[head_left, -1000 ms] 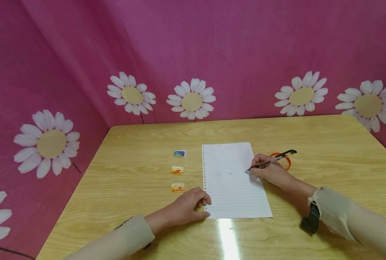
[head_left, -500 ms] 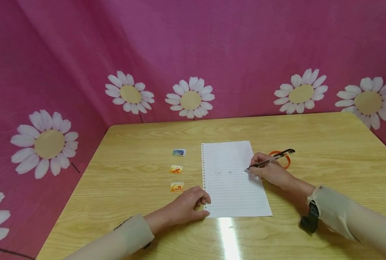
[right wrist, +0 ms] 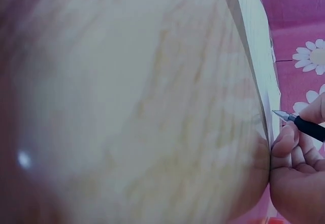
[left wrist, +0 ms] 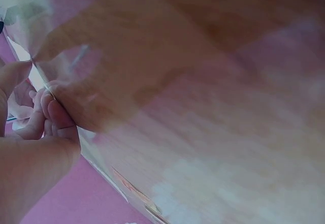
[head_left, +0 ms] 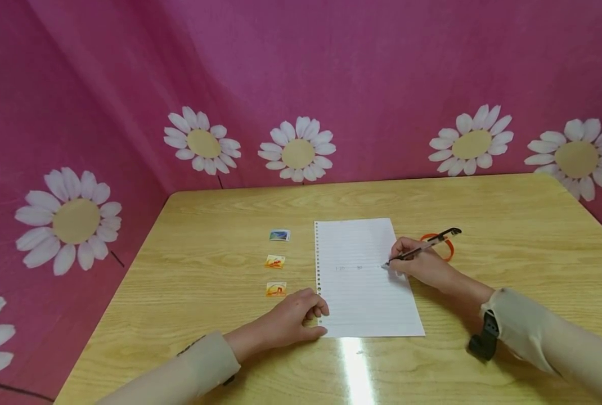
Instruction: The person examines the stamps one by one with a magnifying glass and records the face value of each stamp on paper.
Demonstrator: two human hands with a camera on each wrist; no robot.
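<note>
In the head view a white lined sheet of paper (head_left: 362,304) with punched holes down its left side lies on the table. Short handwritten figures run in a row across its middle. My right hand (head_left: 422,267) pinches a black-capped pen (head_left: 435,241), tip down at the sheet's right part; the dark grip of the pen (right wrist: 309,128) and its metal point also show in the right wrist view. My left hand (head_left: 296,318) rests at the paper's lower left edge, fingers loosely bent, thumb by the edge. Left of the paper lie a blue stamp (head_left: 279,235) and two orange-yellow stamps (head_left: 275,262).
An orange ring (head_left: 445,247) lies beyond the right hand, partly hidden by hand and pen. The wooden table (head_left: 205,242) reaches back to a pink curtain (head_left: 372,84) with printed daisies. Light glares on the tabletop below the paper.
The head view has shifted slightly, so the table sits a little higher in it. Both hands and the pen tip keep nearly the same places on the paper.
</note>
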